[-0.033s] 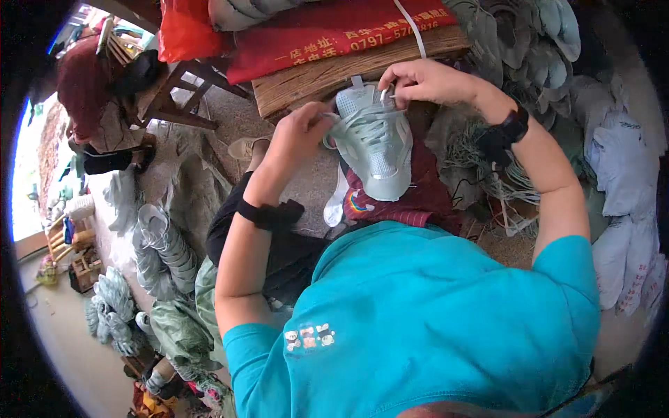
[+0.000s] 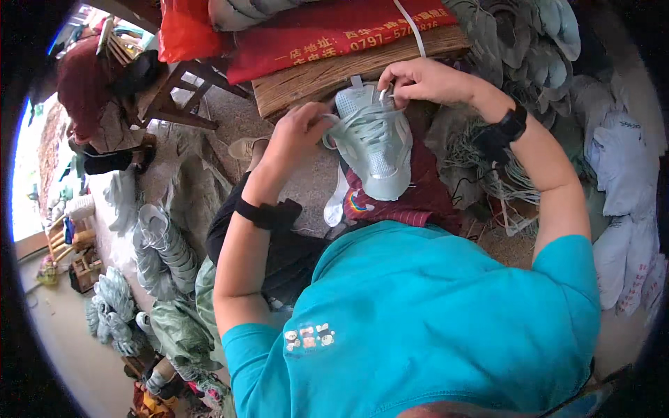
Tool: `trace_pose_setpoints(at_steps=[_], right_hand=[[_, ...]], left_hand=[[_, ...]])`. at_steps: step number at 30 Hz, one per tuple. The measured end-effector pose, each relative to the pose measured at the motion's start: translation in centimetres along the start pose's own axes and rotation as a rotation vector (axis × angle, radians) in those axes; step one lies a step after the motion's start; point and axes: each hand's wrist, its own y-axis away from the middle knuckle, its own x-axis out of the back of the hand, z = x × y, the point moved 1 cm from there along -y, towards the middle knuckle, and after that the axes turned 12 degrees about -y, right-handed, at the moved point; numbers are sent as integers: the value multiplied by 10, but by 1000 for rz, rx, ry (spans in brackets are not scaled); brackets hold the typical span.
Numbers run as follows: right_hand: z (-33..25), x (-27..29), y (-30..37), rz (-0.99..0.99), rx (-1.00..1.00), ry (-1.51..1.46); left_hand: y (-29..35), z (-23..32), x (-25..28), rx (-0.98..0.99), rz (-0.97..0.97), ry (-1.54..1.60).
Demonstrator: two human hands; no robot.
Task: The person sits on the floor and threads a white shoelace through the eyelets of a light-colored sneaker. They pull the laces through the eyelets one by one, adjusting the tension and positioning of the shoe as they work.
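A pale mint shoe upper (image 2: 380,167) rests on my lap, over a dark red striped cloth (image 2: 421,188), its toe toward me and its tongue against the wooden table edge. Pale laces (image 2: 373,132) criss-cross its front. My left hand (image 2: 298,134) is closed at the upper's left side, pinching a lace end; its fingertips are partly hidden. At the upper right of the opening, my right hand (image 2: 426,81) pinches a white lace (image 2: 382,96) between thumb and fingers.
A wooden table (image 2: 300,87) ahead carries a red printed bag (image 2: 334,38). Stacked shoe uppers (image 2: 167,244) stand left on the floor. Bundles of pale laces (image 2: 512,184) hang at right, near white sacks (image 2: 624,167). Another person (image 2: 90,83) sits at far left.
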Motion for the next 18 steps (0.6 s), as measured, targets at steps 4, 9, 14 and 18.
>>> trace_pose_setpoints(at_steps=[4,9,14,18], right_hand=[[-6,0,-7,25,80,348],[-13,5,-10,-138,-89,170],[-16,-1,-17,-120,-113,141],[-25,-1,-15,-91,-36,589]], left_hand=[[-3,-2,3,-34,-53,-46],[-14,-1,-4,286,-248,162],[-17,24,-15,329,45,252],[-9,56,-19,-11,265,102]])
